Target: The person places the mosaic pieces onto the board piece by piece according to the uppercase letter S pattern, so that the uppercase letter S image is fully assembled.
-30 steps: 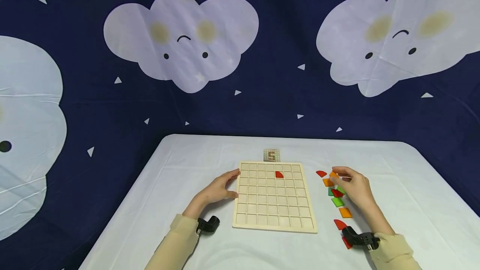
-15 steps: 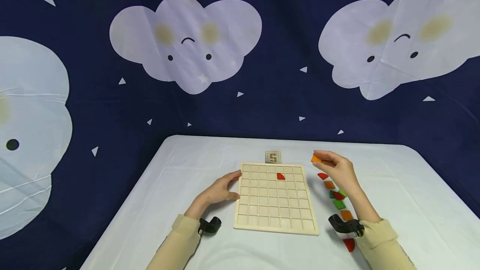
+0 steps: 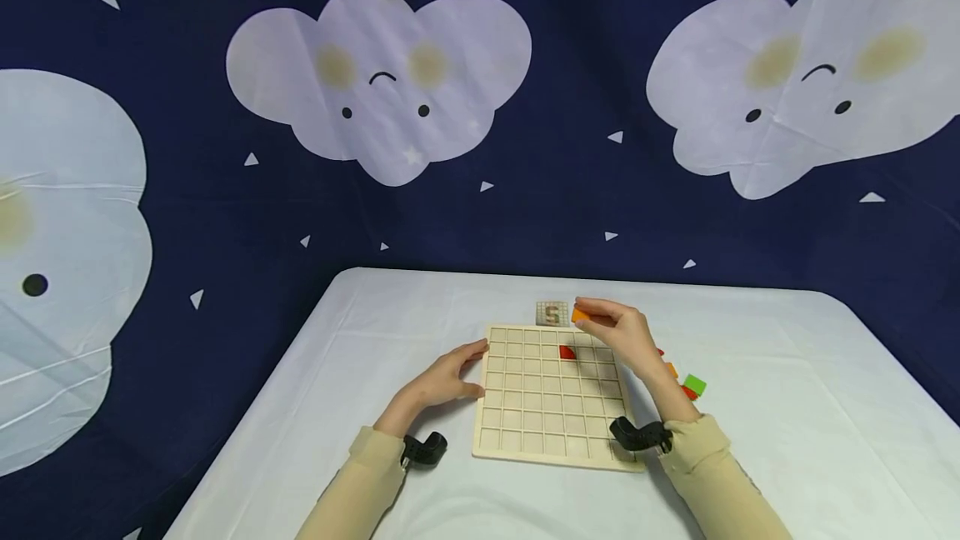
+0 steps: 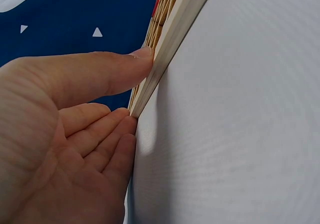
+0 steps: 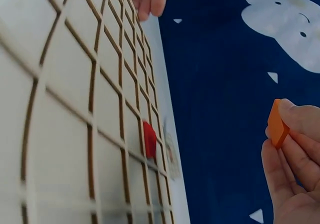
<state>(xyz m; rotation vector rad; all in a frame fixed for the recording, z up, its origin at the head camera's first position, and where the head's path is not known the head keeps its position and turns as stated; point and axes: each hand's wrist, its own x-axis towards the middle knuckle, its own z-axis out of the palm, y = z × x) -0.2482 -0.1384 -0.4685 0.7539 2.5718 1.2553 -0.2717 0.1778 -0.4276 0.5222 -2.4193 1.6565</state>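
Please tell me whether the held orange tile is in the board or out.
Out: the right hand pinches the orange tile, and the right wrist view shows a gap between it and the board.

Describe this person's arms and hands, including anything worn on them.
The left sleeve and right sleeve are beige, without visible markings. The left wrist camera and right wrist camera are black and curved. The left hand and right hand wear no gloves.
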